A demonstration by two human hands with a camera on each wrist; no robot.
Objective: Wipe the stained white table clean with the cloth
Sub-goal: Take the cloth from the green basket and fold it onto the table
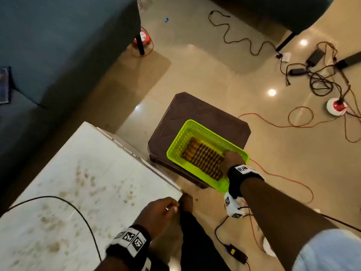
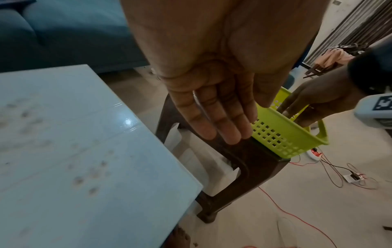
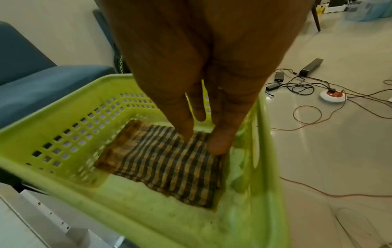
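Observation:
The white table (image 1: 82, 165) at lower left carries scattered brown stains (image 1: 52, 247), which also show on the table (image 2: 63, 134) in the left wrist view. A brown-and-black striped cloth (image 1: 205, 159) lies folded in a lime-green basket (image 1: 175, 141) on a dark brown stool (image 1: 195, 112). My right hand (image 1: 232, 155) reaches into the basket, its straight fingers (image 3: 184, 130) touching the far edge of the cloth (image 3: 165, 161). My left hand (image 1: 172, 208) hovers by the table's near corner, fingers relaxed and holding nothing (image 2: 224, 132).
A black cable (image 1: 82, 214) loops across the table. Orange and black cables (image 1: 283, 126), power adapters (image 1: 237, 253) and a round socket (image 1: 336, 106) lie on the tiled floor. A blue sofa (image 1: 58, 45) stands behind the table.

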